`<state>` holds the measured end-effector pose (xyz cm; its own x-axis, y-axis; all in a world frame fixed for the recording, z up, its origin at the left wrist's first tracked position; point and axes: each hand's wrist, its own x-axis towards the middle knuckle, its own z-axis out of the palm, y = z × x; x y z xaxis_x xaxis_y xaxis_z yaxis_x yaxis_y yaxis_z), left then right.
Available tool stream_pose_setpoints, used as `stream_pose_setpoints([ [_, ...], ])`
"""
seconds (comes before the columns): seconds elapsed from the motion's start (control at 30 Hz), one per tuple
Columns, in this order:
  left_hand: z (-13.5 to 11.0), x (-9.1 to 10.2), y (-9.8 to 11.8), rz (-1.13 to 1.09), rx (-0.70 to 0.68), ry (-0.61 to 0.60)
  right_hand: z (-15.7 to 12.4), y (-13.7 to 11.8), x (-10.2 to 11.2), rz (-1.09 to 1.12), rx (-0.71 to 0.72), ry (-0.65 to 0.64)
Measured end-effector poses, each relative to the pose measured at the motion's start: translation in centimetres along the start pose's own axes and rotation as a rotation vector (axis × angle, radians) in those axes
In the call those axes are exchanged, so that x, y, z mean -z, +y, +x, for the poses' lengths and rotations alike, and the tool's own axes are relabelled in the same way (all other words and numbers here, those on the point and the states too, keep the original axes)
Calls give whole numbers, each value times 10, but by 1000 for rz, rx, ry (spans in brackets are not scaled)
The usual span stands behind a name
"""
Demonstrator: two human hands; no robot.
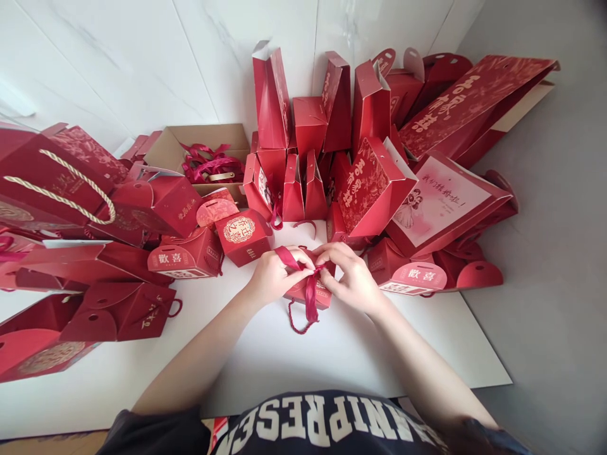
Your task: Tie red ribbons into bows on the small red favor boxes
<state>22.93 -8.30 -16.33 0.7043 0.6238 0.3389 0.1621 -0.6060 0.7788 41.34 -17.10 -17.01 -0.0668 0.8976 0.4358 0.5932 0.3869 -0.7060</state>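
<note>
A small red gift box [294, 292] lies on the white table in front of me, partly hidden under both hands. Over its top runs a dark pink ribbon [310, 302], one end hanging down the near side. My left hand [275, 273] pinches the ribbon between thumb and fingers, with a loop rising over the knuckles. From the other side my right hand [349, 275] pinches the same ribbon close to its crossing point. A twisted red cord handle [298, 327] curves onto the table at the box's near edge.
Red gift boxes [246, 234] and bags [374, 183] crowd the back and both sides. A cardboard box [165, 142] at the back left holds tangled ribbons [208, 163]. The white table [265, 363] meets a grey wall [559, 284] at the right.
</note>
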Motion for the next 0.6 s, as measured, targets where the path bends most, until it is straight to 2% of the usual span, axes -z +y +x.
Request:
stream_pose_setpoints([
  [0.07, 0, 0, 0, -4, 3, -8, -1, 0, -2, -45, 4, 98],
  [0.13, 0, 1, 0, -4, 4, -11, -1, 0, -3, -67, 15, 129],
  [0.3, 1, 1, 1, 8, 5, -11, -1, -4, -1, 12, -27, -29],
  [0.47, 0, 0, 2, 8, 30, -33, -2, -6, 5, 254, -177, 73],
  [0.6, 0, 0, 1, 1, 24, -32, -2, -2, 18, 613, -277, 69],
])
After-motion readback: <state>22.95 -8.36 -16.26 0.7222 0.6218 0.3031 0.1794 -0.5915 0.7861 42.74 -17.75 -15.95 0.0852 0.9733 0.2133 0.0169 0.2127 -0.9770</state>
